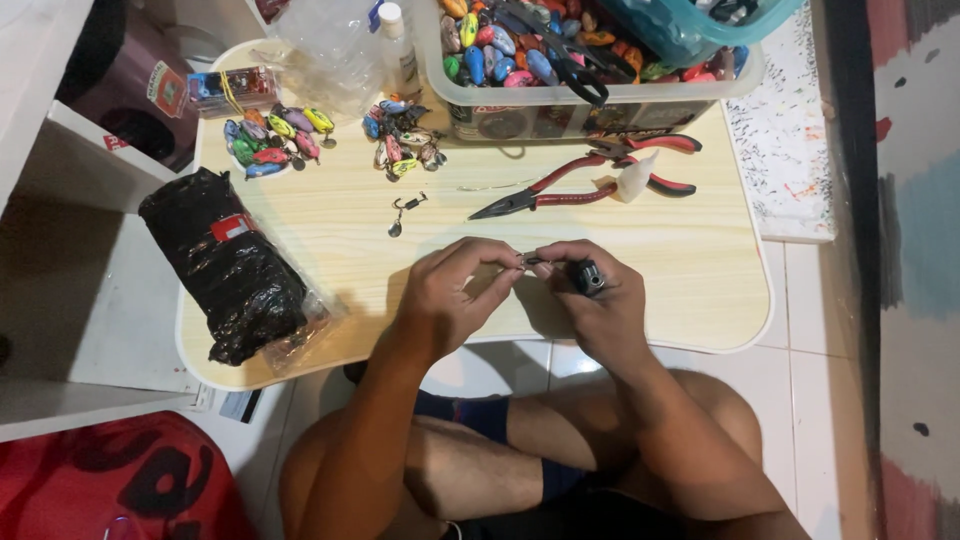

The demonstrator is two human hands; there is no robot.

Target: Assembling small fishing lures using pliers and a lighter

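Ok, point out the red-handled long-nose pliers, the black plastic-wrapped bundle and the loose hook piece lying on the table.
red-handled long-nose pliers [560,192]: head view, on the red handle near the pivot.
black plastic-wrapped bundle [225,265]: head view, middle of the black wrap.
loose hook piece [402,212]: head view, on its thin metal middle.

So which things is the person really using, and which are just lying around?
In use:
- left hand and right hand, pinching a small metal piece
- dark tool in the right hand

Lying about:
- red-handled pliers
- loose hook piece
- piles of colourful lures
- bin of lures
- black bag
- glue bottle
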